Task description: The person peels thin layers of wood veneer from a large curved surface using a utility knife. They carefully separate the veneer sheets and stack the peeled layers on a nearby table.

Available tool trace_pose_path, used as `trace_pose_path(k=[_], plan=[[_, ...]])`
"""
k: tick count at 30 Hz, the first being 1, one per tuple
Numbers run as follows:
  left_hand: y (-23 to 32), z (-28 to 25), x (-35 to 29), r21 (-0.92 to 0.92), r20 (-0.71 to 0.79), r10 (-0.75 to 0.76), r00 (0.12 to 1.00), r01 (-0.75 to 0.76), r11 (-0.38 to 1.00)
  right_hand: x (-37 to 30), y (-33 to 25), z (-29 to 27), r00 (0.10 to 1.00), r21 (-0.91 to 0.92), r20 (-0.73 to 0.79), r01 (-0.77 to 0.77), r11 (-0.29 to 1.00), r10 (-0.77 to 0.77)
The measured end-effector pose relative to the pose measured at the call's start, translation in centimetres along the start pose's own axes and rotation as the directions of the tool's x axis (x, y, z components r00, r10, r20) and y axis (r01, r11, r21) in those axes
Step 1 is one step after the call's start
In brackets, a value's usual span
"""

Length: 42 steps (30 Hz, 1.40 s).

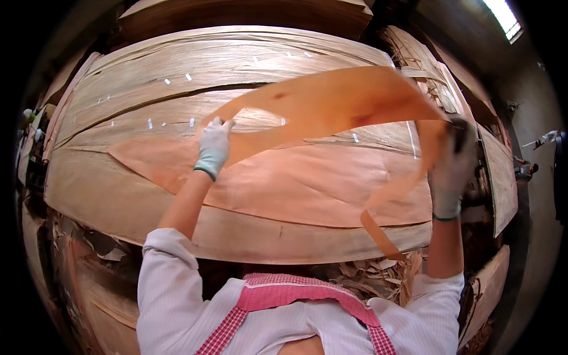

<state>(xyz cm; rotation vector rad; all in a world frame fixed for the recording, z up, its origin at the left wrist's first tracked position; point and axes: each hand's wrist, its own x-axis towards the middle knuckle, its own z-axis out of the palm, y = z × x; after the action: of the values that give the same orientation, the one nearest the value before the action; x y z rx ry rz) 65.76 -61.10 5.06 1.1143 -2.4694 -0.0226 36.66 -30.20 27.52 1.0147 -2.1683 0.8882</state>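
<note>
Above the veneer stack (177, 201), both gloved hands lift an orange veneer strip (331, 103).
Left hand (214, 145) pinches its left end; right hand (452, 168) is closed on its right end, a narrow tail dangling toward wood scraps (373, 278) at the stack's near edge.

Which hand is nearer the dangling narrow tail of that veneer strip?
Right. The right hand grips the veneer strip just above its hanging tail; the left hand holds the strip's far end, well away.
</note>
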Motion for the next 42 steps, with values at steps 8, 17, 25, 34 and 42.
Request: trace_pose_path(k=[8, 17, 25, 34, 42], plan=[[17.7, -26.1, -5.8, -0.736, -0.425, 0.311, 0.85, -0.524, 0.428, -19.3, 32.6, -21.8, 0.779, -0.259, -0.367, -0.61, 0.749, 0.508], [28.6, -35.0, -14.8, -0.904, -0.332, 0.697, 0.636, -0.426, -0.043, -57.0, 35.8, -34.6, -0.081, -0.273, -0.636, -0.906, -0.323, 0.767], [30.8, -39.0, -18.2, -0.969, -0.232, 0.78, 0.581, -0.212, -0.13, -63.7, 35.2, -33.2, -0.269, -0.141, -0.588, -0.895, -0.424, 0.763], [24.1, -34.1, -16.0, -0.917, -0.268, 0.76, 0.592, -0.398, -0.014, -51.0, 38.0, -22.4, 0.041, 0.075, -0.346, -0.995, 0.071, 0.937], [14.7, -30.5, -11.3, -0.84, -0.135, 0.654, 0.744, -0.436, 0.323, -23.0, 22.3, -2.9, 0.607, 0.525, 0.182, -0.725, 0.445, 0.774]])
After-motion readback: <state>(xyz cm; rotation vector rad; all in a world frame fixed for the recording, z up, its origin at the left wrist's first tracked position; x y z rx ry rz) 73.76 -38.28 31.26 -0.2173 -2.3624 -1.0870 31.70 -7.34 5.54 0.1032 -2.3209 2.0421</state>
